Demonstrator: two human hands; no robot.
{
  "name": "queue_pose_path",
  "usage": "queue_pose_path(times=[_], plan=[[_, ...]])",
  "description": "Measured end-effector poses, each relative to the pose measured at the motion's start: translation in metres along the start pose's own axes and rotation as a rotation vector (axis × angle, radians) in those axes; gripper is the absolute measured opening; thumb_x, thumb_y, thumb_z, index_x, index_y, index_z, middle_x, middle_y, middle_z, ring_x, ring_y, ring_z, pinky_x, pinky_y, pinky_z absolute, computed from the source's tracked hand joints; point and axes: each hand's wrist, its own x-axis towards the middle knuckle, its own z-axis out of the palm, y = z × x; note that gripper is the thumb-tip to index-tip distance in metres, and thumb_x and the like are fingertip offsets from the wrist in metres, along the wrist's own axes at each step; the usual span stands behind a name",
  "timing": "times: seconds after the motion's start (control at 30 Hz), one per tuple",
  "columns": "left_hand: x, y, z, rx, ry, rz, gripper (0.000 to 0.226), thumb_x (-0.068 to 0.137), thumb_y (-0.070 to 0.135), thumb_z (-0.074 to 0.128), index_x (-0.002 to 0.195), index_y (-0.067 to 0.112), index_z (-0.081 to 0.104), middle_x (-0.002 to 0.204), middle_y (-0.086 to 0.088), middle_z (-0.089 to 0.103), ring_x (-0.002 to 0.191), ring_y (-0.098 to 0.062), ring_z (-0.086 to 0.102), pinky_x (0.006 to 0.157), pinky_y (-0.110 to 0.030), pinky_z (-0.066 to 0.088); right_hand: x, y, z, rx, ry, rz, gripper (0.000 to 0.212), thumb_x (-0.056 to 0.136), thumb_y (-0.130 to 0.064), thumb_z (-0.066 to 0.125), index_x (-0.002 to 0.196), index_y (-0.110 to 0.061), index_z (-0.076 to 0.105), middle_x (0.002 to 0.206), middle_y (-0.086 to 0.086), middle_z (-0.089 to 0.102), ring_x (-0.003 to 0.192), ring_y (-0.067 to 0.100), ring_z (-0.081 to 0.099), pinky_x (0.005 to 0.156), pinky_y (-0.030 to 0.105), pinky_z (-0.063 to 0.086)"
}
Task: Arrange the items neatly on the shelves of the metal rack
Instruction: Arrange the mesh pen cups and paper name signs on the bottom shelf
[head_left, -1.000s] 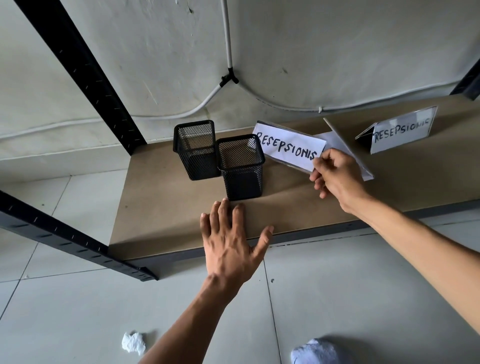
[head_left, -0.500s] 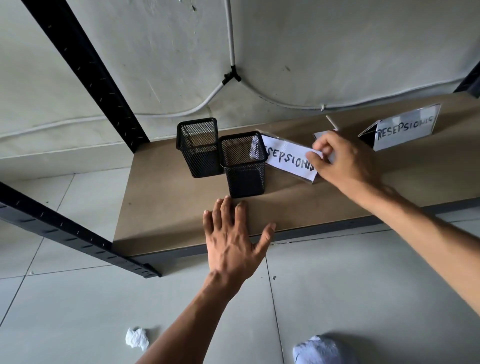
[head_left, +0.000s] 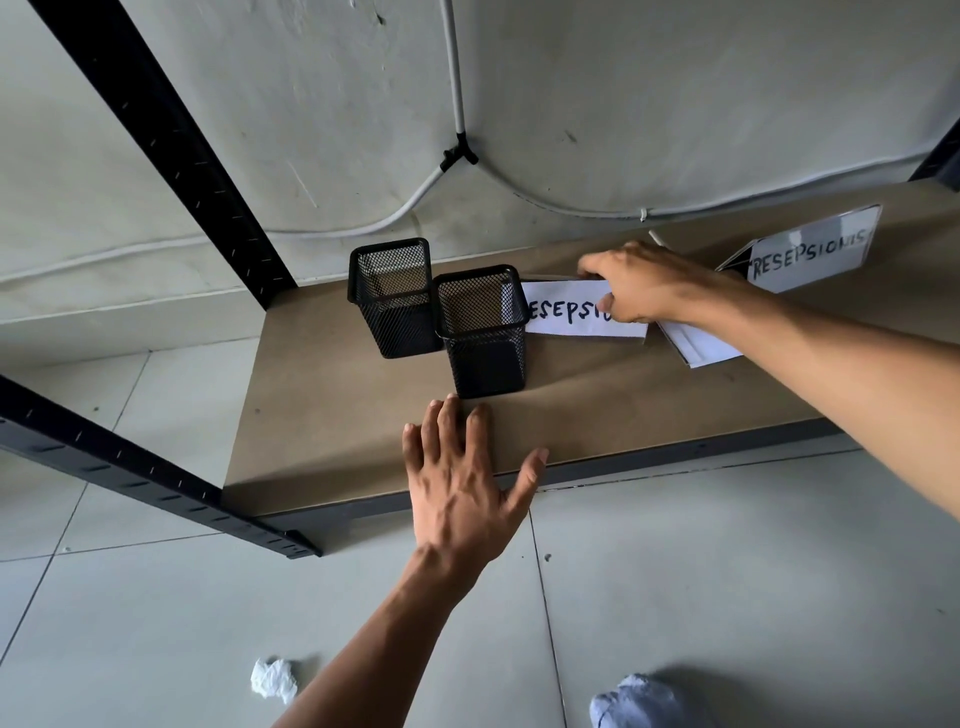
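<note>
The paper sign (head_left: 566, 314) stands mid-frame on the shelf (head_left: 337, 415), just right of the nearer mesh cup (head_left: 480, 332). Our right hand (head_left: 639, 283) pinches its top edge, grip curled onto it. A second mesh cup (head_left: 389, 296) sits just up-left of the first. Our left hand (head_left: 462, 488) lies flat at the shelf's front edge, grip spread and holding nothing. Another sign (head_left: 810, 254) stands upper right.

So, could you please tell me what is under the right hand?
A white sign on the shelf, which the right hand pinches at its top edge. The letters ESEPSI show; the hand covers those that follow. More white paper lies under the wrist.
</note>
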Motion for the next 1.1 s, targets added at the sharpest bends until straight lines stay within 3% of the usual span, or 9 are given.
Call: queue_pose_path(times=[0.17,0.5,0.6,0.7,0.77,0.83,0.93,1.0,1.1], plan=[[0.000,0.000,0.000,0.001,-0.005,-0.001,0.077,0.087,0.072,0.031,0.125,0.011,0.056,0.136,-0.015,0.050,0.131,-0.034,0.040,0.111,-0.052,0.025,0.002,0.006,-0.002,-0.034,0.007,-0.066,0.054,0.080,0.008,0.050,0.129,-0.017,0.049,0.111,0.014,0.067,0.104,0.029,0.060,0.084,0.038,0.049],[0.000,0.002,0.001,-0.018,0.017,-0.021,0.077,0.086,0.073,0.032,0.127,0.014,0.056,0.143,-0.021,0.045,0.135,-0.037,0.036,0.111,-0.049,0.021,0.002,0.007,0.001,-0.036,0.060,-0.110,0.050,0.082,0.008,0.052,0.128,-0.012,0.051,0.110,0.015,0.066,0.102,0.029,0.059,0.070,0.030,0.031],[0.000,0.003,0.001,-0.029,0.023,-0.024,0.077,0.085,0.074,0.032,0.132,0.017,0.054,0.154,-0.020,0.033,0.144,-0.034,0.027,0.113,-0.047,0.015,0.004,0.008,0.005,-0.080,0.044,-0.082,0.051,0.084,0.002,0.056,0.131,-0.014,0.047,0.120,0.012,0.062,0.111,0.029,0.055,0.076,0.032,0.035],[0.001,0.002,0.001,-0.032,0.013,-0.020,0.078,0.084,0.074,0.031,0.132,0.017,0.054,0.154,-0.015,0.035,0.143,-0.032,0.029,0.113,-0.047,0.015,0.000,0.008,0.008,-0.097,0.090,-0.071,0.061,0.081,-0.011,0.064,0.137,-0.019,0.041,0.133,0.007,0.055,0.122,0.027,0.048,0.098,0.039,0.033],[0.001,0.002,0.001,-0.031,0.011,-0.023,0.078,0.084,0.074,0.031,0.132,0.016,0.054,0.152,-0.015,0.038,0.142,-0.032,0.031,0.113,-0.047,0.017,-0.012,0.000,0.007,0.015,0.271,-0.085,0.061,0.075,-0.019,0.066,0.133,-0.018,0.048,0.127,0.004,0.057,0.119,0.028,0.049,0.098,0.039,0.034],[0.000,0.002,0.001,-0.024,0.003,-0.024,0.078,0.085,0.074,0.031,0.132,0.015,0.054,0.150,-0.015,0.039,0.142,-0.032,0.031,0.113,-0.049,0.018,-0.030,-0.017,0.008,0.285,0.386,-0.077,0.055,0.069,-0.035,0.067,0.120,-0.019,0.056,0.110,-0.001,0.062,0.103,0.024,0.057,0.090,0.038,0.044],[0.000,0.002,0.002,-0.020,-0.011,-0.029,0.078,0.085,0.074,0.030,0.133,0.016,0.053,0.150,-0.015,0.039,0.142,-0.032,0.030,0.114,-0.050,0.018,-0.049,-0.047,0.025,0.531,0.205,-0.002,0.060,0.070,-0.051,0.075,0.119,-0.024,0.053,0.101,-0.009,0.059,0.085,0.013,0.059,0.075,0.031,0.050],[0.000,0.002,0.002,-0.022,-0.013,-0.033,0.079,0.085,0.074,0.029,0.133,0.016,0.053,0.150,-0.015,0.039,0.142,-0.031,0.030,0.114,-0.051,0.018,-0.046,-0.061,0.048,0.639,0.119,0.047,0.064,0.071,-0.044,0.078,0.123,-0.019,0.050,0.104,-0.002,0.061,0.084,0.013,0.061,0.076,0.032,0.053],[0.000,0.002,0.001,-0.025,-0.012,-0.032,0.080,0.085,0.075,0.028,0.133,0.016,0.054,0.149,-0.015,0.041,0.142,-0.031,0.031,0.113,-0.051,0.020,-0.035,-0.071,0.074,0.826,0.124,0.102,0.067,0.072,-0.029,0.081,0.127,-0.013,0.046,0.106,0.009,0.063,0.089,0.021,0.063,0.082,0.042,0.055]])
